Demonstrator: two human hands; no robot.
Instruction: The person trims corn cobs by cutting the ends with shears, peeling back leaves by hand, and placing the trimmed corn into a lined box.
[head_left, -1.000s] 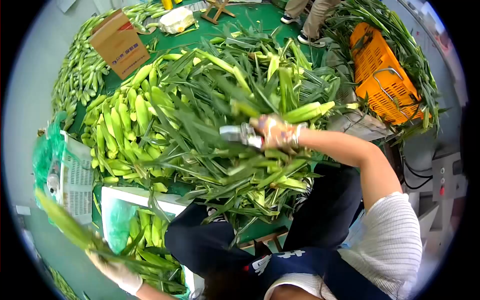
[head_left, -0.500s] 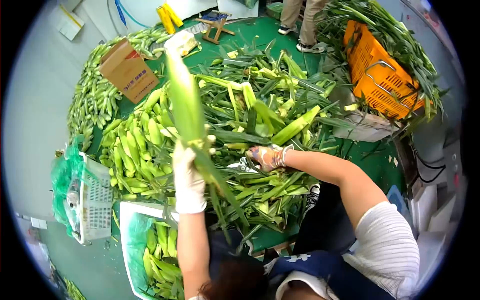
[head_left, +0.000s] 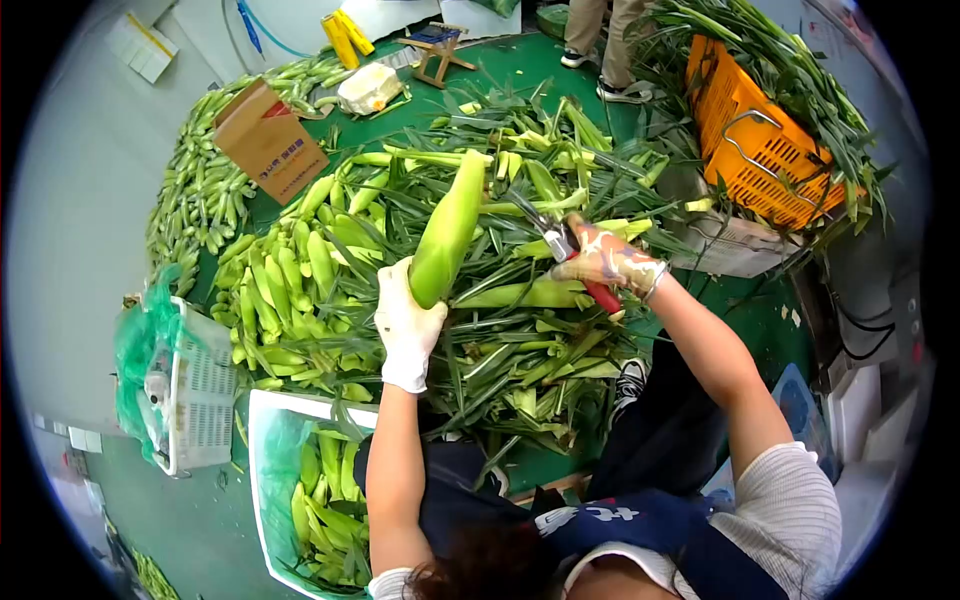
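My left hand (head_left: 408, 315), in a white glove, is wrapped round the lower end of a green corn ear (head_left: 449, 230) that points up and to the right. My right hand (head_left: 608, 262), in a stained patterned glove, grips red-handled pruning shears (head_left: 557, 242), their blades pointing up-left toward the ear but not touching it. Beneath both hands lies a heap of corn leaves and husks (head_left: 520, 350). To its left is a pile of green corn ears (head_left: 290, 275). More ears lie in a white box (head_left: 262, 480) lined with green film, at the lower left.
A cardboard box (head_left: 270, 145) stands behind the ear pile, beside many more ears at the far left. A white crate (head_left: 205, 395) holds green netting. An orange basket (head_left: 765, 150) sits at the upper right. Another person's legs (head_left: 605, 40) and a folding stool (head_left: 438, 52) are at the back.
My left hand has moved slightly right and down, and the ear's long leaves and stalk no longer hang below it. My right hand has risen to the right with the shears, now clear of the leaves.
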